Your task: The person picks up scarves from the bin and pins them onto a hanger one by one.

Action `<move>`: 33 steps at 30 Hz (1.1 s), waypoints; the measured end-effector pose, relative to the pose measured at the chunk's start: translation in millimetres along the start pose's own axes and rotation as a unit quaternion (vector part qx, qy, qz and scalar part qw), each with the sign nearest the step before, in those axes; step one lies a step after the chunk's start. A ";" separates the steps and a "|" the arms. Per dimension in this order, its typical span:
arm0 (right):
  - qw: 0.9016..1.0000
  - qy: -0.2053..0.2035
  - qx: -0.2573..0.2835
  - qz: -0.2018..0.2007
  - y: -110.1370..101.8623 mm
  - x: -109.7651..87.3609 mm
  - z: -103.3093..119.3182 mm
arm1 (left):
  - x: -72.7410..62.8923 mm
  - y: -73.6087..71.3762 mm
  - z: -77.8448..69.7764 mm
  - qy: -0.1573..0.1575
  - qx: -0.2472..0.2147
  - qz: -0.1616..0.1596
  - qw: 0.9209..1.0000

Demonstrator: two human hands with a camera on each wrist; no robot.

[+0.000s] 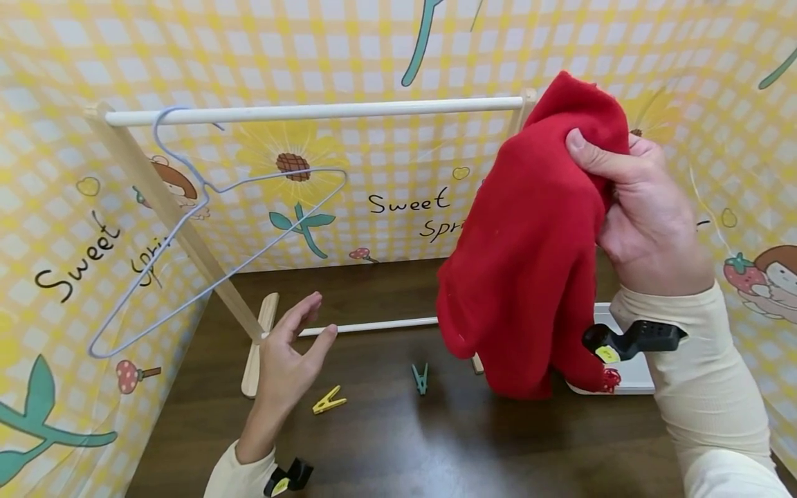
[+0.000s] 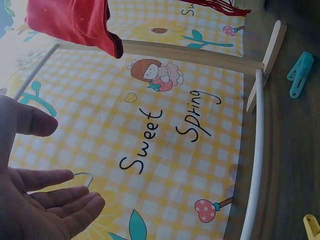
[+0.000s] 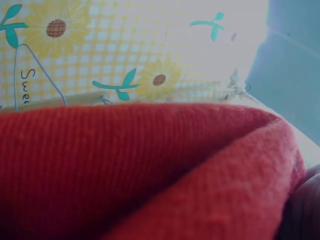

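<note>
My right hand (image 1: 641, 200) grips a red fringed scarf (image 1: 529, 221) near its top, thumb lying across the front. The cloth hangs down in folds, and a red fringe (image 1: 611, 380) shows at its lower end. In the right wrist view the scarf (image 3: 150, 155) fills the lower half and hides most of the hand. My left hand (image 1: 289, 366) is raised, holding nothing, its thumb and fingers apart, near the left foot of the rack. A light blue wire hanger (image 1: 204, 185) hangs by its hook at the left end of the rack's white top rod (image 1: 317, 112).
The rack has a wooden left post (image 1: 180, 221) and a white lower rod (image 1: 373, 326). A yellow clothespin (image 1: 328, 400) and a green clothespin (image 1: 420, 379) lie on the dark table (image 1: 386, 449). Partly behind the scarf, a white tray (image 1: 631, 377) sits at the right.
</note>
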State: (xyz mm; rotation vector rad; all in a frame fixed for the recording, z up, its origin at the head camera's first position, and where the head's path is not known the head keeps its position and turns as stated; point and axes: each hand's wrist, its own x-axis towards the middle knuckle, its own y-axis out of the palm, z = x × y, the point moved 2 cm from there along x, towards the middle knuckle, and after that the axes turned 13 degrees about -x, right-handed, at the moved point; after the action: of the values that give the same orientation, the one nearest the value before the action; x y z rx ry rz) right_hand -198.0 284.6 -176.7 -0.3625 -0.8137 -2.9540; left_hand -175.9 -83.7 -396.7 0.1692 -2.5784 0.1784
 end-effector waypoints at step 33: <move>0.999 0.023 0.014 0.027 13.9 -2.6 -14.8 | 38.2 -61.5 -61.4 0.214 0.037 -0.165 0.962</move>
State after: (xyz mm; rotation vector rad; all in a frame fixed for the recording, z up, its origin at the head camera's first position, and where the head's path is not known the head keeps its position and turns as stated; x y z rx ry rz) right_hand -197.0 265.1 -182.8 -0.3090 -0.8257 -2.8862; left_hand -167.0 -137.5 -319.0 0.5231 -2.0803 0.1651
